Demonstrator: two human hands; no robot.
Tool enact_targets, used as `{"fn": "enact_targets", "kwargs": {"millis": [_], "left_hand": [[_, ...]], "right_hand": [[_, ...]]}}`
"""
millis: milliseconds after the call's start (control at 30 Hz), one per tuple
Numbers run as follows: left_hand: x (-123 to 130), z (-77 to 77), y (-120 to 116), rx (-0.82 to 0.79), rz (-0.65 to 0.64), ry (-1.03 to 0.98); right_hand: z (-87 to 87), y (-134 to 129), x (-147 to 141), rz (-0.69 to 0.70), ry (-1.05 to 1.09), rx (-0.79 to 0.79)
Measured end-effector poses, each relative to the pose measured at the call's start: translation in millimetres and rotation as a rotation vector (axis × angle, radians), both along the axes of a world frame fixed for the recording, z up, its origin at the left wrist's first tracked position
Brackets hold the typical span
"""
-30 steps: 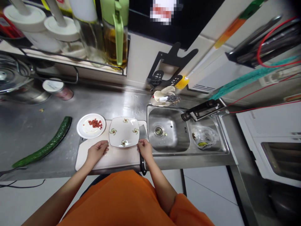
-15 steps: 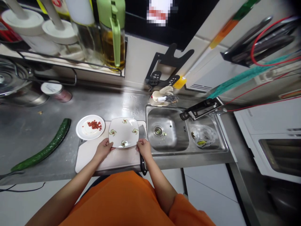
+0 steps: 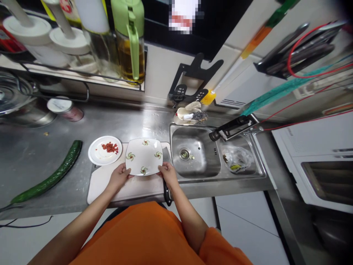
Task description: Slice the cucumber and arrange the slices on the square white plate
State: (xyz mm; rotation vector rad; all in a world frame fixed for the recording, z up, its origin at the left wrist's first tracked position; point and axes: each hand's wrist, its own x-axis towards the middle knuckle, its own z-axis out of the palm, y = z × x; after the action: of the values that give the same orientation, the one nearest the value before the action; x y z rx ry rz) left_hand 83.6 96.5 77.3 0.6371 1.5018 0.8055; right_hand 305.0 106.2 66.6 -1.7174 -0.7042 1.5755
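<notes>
A white squarish plate (image 3: 144,156) with swirl patterns is over the cutting board (image 3: 106,184). My left hand (image 3: 119,176) pinches its near left corner and my right hand (image 3: 168,173) pinches the near right corner, thumbs on the rim. Whether the plate touches the board I cannot tell. Beneath my right wrist shows the black handle of a knife (image 3: 167,194); part of its blade is covered by the plate. Left of the square plate, a round white plate (image 3: 95,154) bears small chopped red pieces (image 3: 110,147).
A long cucumber (image 3: 55,178) lies on the steel counter at left. The sink (image 3: 205,165) is on the right, with a plastic bag (image 3: 238,158) in its far basin. A lidded jar (image 3: 67,109) and a pot (image 3: 24,106) stand behind. An oil bottle (image 3: 131,55) sits on the rack.
The square plate looks slightly larger and a little nearer to me, still held in both hands. The view has shifted slightly; other things stay in place.
</notes>
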Motion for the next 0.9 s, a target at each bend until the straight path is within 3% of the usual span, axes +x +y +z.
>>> {"fn": "enact_targets", "kwargs": {"millis": [200, 367, 567, 700, 900], "left_hand": [[0, 7.9, -11, 0.039, -0.054, 0.003], [1, 14.7, -21, 0.043, -0.073, 0.027], [-3, 34.0, -27, 0.005, -0.155, -0.151], [-23, 30.7, -29, -0.06, -0.115, -0.113], [-73, 2.7, -34, -0.021, -0.099, 0.043]], "right_hand": [[10.2, -1, -9, -0.057, 0.348, -0.018], [12.4, -9, -9, -0.075, 0.377, -0.006], [22.3, -19, 10, -0.117, 0.407, -0.007], [40.8, -33, 63, -0.153, 0.422, 0.007], [86.0, -96, 195, -0.118, 0.186, -0.159]]}}
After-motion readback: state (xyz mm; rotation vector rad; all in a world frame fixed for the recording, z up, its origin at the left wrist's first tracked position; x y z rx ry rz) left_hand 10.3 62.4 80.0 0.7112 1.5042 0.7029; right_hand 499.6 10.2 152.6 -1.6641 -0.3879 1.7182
